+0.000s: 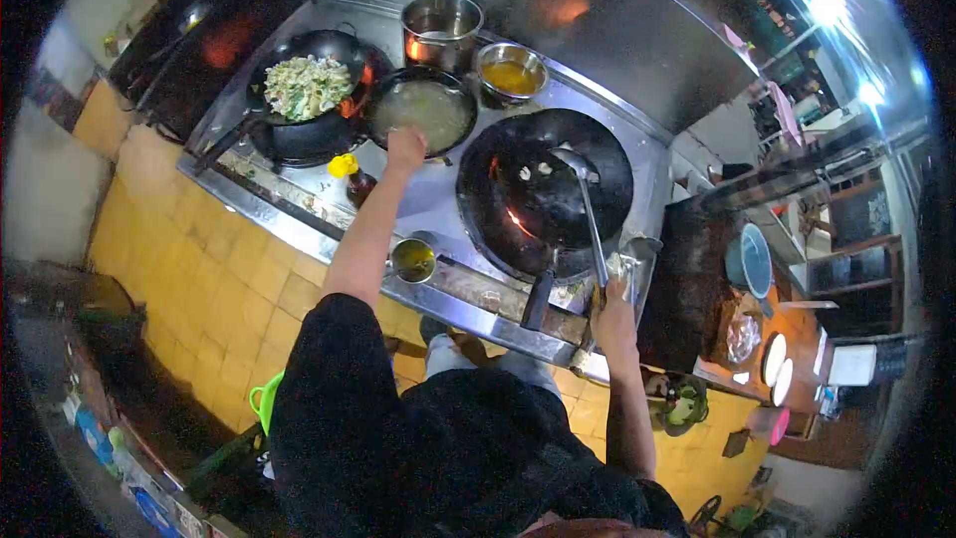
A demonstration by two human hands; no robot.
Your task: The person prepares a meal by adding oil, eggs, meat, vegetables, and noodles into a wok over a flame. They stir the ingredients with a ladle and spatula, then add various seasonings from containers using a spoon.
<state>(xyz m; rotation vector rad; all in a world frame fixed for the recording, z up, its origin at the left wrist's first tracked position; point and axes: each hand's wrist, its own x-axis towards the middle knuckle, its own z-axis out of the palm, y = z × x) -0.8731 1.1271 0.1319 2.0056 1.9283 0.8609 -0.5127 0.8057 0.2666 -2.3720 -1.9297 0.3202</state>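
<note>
My right hand (614, 324) is wrapped round the handle of a long metal ladle (590, 209). The ladle's bowl rests inside a large black wok (558, 169), next to a few small pale pieces. My left hand (406, 146) is closed at the near rim of a pan of cloudy liquid (423, 112); whatever its fingers hold is hidden. Below that forearm stands a dark bottle (360, 189) with a yellow top. Near the stove's front edge sits a small metal cup of yellowish liquid (413, 260).
On the left burner, another wok (309, 139) sits with chopped pale and green food (307, 88). A tall metal pot (441, 30) stands under the tap, beside a metal bowl of amber liquid (512, 72). Flames glow around the burners. A blue basin (749, 261) lies to the right.
</note>
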